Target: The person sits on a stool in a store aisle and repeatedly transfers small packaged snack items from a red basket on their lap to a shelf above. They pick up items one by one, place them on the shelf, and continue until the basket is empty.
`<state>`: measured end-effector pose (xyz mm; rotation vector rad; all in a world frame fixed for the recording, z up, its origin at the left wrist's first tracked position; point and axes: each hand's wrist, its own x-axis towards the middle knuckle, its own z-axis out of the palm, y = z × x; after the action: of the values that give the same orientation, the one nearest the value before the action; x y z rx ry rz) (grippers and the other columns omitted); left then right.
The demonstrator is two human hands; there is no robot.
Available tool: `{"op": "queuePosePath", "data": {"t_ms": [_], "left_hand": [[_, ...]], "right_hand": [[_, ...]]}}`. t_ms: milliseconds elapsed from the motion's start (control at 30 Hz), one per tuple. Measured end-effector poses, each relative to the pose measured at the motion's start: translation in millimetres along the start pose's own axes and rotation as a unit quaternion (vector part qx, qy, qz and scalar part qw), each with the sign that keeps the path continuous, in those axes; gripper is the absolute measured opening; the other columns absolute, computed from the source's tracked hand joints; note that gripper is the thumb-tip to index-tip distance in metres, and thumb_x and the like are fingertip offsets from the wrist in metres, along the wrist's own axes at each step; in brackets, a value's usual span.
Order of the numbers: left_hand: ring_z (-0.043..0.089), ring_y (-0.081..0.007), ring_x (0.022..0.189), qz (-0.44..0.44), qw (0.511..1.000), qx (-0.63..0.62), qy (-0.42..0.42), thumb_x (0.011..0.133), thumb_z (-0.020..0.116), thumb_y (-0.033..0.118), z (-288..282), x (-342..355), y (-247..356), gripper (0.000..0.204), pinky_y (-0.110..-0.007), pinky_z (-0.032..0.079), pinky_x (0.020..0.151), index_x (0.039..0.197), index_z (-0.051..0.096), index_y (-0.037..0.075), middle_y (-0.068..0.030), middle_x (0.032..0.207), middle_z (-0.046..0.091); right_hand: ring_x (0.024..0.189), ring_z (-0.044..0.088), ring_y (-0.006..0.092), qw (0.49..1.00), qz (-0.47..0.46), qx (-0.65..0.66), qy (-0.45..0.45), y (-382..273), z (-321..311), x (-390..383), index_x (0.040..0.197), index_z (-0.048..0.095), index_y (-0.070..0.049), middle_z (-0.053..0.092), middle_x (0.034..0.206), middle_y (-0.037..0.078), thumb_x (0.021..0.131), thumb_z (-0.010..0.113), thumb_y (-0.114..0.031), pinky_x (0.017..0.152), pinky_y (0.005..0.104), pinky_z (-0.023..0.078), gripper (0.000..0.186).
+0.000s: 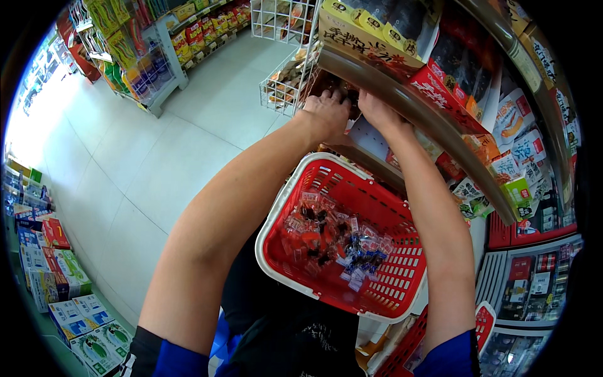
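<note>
With the clock read around the red basket (361, 196), pale floor tiles (144, 157) are spread toward ten o'clock, and a snack display shelf (369, 138) is ranged from twelve to three, edged by a curved brown rail (433, 120). The basket, white-rimmed and slotted, is set between the forearms (242, 179); by what it is supported cannot be told. At eleven o'clock, a white wire rack (282, 95) filled with packets is placed just beside the shelf. At twelve o'clock, the left hand (326, 112) and the right hand (378, 112) are set close together in a compartment under the rail, where dark goods (338, 83) are partly seen. The fingertips are hidden there, so whether anything is grasped by either hand cannot be told. The reach is judged to be best made with the wrists held low, so that the rail is not knocked, and with the goods parted by light pressure rather than tugged. Smallest of all, red-and-clear wrapped snacks (308, 235) are heaped toward nine o'clock inside the basket, and blue-and-white wrapped snacks (363, 259) toward five.
</note>
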<state>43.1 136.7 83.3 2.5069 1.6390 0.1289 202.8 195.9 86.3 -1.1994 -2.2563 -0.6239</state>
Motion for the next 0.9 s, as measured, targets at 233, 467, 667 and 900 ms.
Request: {"op": "queuePosePath", "data": {"t_ms": [233, 467, 667, 900], "left_hand": [[0.043, -0.0364, 0.136, 0.018, 0.998, 0.003, 0.064, 0.074, 0.076, 0.057, 7.0, -4.5, -4.4, 0.088, -0.047, 0.042, 0.109, 0.138, 0.052, 0.002, -0.0186, 0.150, 0.043], [0.056, -0.0312, 0.122, 0.083, 0.988, 0.017, 0.130, 0.078, 0.074, 0.044, 18.9, -17.6, -14.5, 0.062, -0.047, 0.043, 0.103, 0.127, 0.061, 0.008, -0.0140, 0.126, 0.062], [0.069, -0.0349, 0.100, 0.060, 0.997, 0.031, 0.041, 0.082, 0.071, 0.048, 5.3, -14.3, -5.4, 0.057, -0.048, 0.046, 0.100, 0.122, 0.063, 0.009, -0.0169, 0.106, 0.072], [0.061, -0.0340, 0.119, 0.041, 0.982, 0.063, -0.171, 0.074, 0.074, 0.049, -29.4, 10.9, 2.9, 0.069, -0.045, 0.046, 0.102, 0.130, 0.062, 0.010, -0.0160, 0.125, 0.066]], "right_hand": [[0.102, 0.060, 0.0439, 0.995, 0.031, 0.093, 0.003, -14.2, -31.7, -24.1, 0.119, 0.061, -0.003, 0.065, 0.109, 0.023, 0.094, 0.057, -0.019, 0.090, 0.0506, 0.047, 0.029], [0.123, 0.051, 0.0360, 0.984, -0.001, 0.160, 0.076, -38.0, -71.7, -110.6, 0.128, 0.057, 0.000, 0.058, 0.129, 0.017, 0.089, 0.061, -0.008, 0.109, 0.0496, 0.036, 0.040], [0.116, 0.056, 0.0343, 0.971, 0.090, 0.223, 0.013, -50.7, -83.8, -211.2, 0.117, 0.064, -0.001, 0.063, 0.119, 0.014, 0.087, 0.063, -0.006, 0.107, 0.0500, 0.038, 0.031], [0.115, 0.057, 0.0350, 0.957, 0.134, 0.248, -0.062, -66.9, -91.7, -252.2, 0.119, 0.064, -0.001, 0.064, 0.119, 0.015, 0.088, 0.064, -0.006, 0.108, 0.0502, 0.038, 0.031]]}}
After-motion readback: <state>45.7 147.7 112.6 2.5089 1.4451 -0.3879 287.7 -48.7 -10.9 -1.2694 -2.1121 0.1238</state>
